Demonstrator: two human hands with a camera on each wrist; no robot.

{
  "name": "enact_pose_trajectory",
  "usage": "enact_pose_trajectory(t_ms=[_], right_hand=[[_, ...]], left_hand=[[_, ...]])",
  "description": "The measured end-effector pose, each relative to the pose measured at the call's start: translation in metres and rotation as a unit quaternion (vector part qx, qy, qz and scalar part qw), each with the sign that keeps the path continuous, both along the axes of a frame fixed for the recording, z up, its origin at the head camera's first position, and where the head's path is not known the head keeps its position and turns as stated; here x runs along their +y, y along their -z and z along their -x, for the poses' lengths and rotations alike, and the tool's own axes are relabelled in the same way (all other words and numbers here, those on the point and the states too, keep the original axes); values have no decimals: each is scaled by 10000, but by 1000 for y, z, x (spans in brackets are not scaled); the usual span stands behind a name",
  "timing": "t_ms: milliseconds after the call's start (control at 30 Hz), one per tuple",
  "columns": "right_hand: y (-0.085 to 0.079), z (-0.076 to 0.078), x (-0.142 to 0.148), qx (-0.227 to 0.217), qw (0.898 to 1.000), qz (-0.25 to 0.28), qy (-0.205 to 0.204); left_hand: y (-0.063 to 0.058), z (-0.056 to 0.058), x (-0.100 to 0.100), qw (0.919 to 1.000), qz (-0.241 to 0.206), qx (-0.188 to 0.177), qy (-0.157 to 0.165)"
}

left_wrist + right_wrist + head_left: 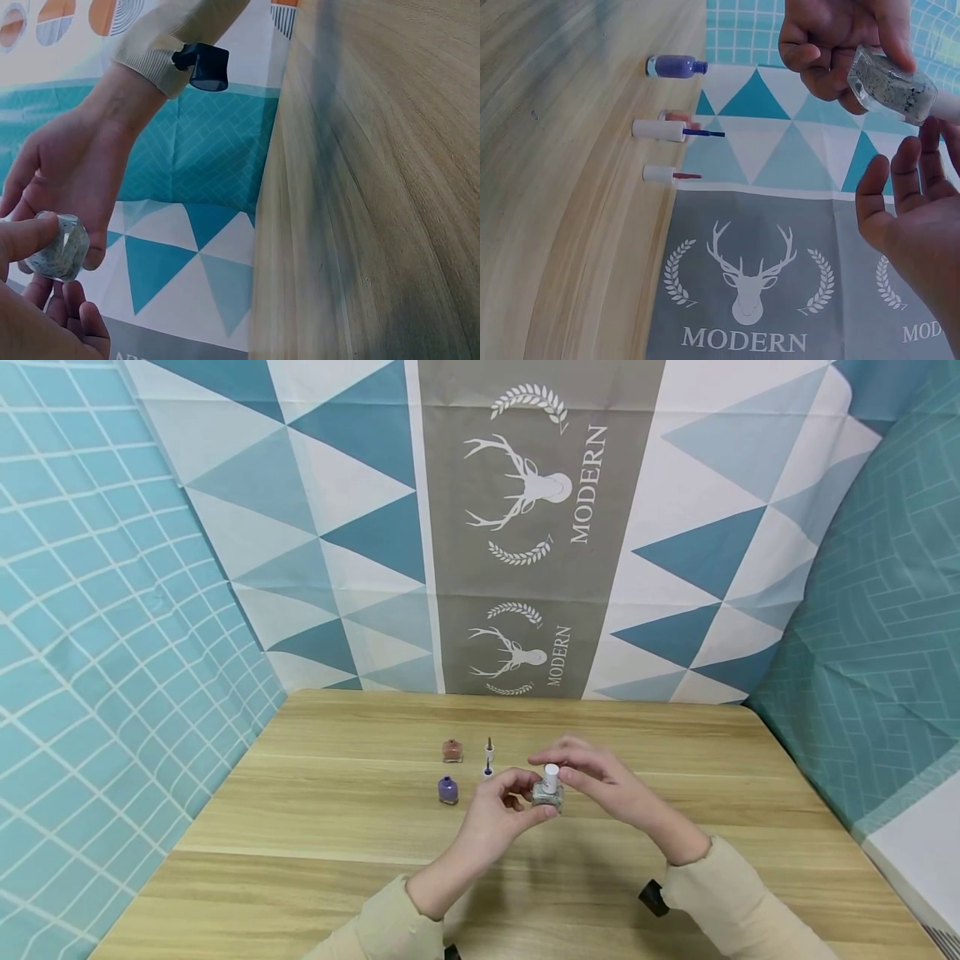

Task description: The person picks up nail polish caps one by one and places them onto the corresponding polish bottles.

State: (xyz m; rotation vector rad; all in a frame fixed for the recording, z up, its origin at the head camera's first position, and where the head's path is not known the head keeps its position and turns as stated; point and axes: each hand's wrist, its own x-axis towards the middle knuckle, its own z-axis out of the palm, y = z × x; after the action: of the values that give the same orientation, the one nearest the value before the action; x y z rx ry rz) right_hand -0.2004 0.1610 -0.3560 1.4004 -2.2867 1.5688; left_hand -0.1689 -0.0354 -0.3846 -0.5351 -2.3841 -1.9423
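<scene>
Head view: I have the left hand [498, 810] holding a speckled bottle [547, 798] above the tabletop [337, 814], its body pinched between thumb and fingers. The right hand [603, 777] spreads loosely about the white cap [551, 776], thumb close against it; I cannot tell whether it presses. A purple bottle [447, 790] and a red-brown bottle [452, 752] stand uncapped. My reading: loosening this third cap is the step in hand; the next move calls for a firm pinch and twist, glass braced.

Left wrist view: clear, glinting glass under the left thumb; right fingers apart, cap hidden. The right cuff [150, 64] is ribbed knit.

Right wrist view: blocky bottle, pale contents, dark flecks. A blue-tipped brush cap [658, 130] and a reddish-tipped brush cap [658, 174], smooth white cylinders, stand bristles-up on grained wood.
</scene>
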Motion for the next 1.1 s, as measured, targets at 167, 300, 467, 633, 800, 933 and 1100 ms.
enact_pose_trajectory(t_ms=[167, 300, 467, 633, 800, 933, 1100], right_hand=[[-1, 0, 1, -171, 9997, -57, -143], [0, 0, 2, -241, 9996, -3, -128], [1, -1, 1, -170, 9998, 32, 34], [1, -1, 1, -98, 9996, 14, 249], [2, 0, 1, 98, 9993, 41, 347], [2, 0, 0, 102, 9985, 60, 529], [2, 0, -1, 97, 9976, 125, 681]], left_hand=[[1, 0, 1, 10000, 34, 15, 30], [1, 0, 1, 10000, 28, -20, 54], [0, 1, 1, 9999, 4, -129, 43], [-7, -4, 1, 9998, -45, -203, 50], [-1, -2, 1, 9999, -52, -128, 39], [0, -1, 1, 9999, -38, -126, 27], [-4, -2, 2, 9998, 17, -199, -14]])
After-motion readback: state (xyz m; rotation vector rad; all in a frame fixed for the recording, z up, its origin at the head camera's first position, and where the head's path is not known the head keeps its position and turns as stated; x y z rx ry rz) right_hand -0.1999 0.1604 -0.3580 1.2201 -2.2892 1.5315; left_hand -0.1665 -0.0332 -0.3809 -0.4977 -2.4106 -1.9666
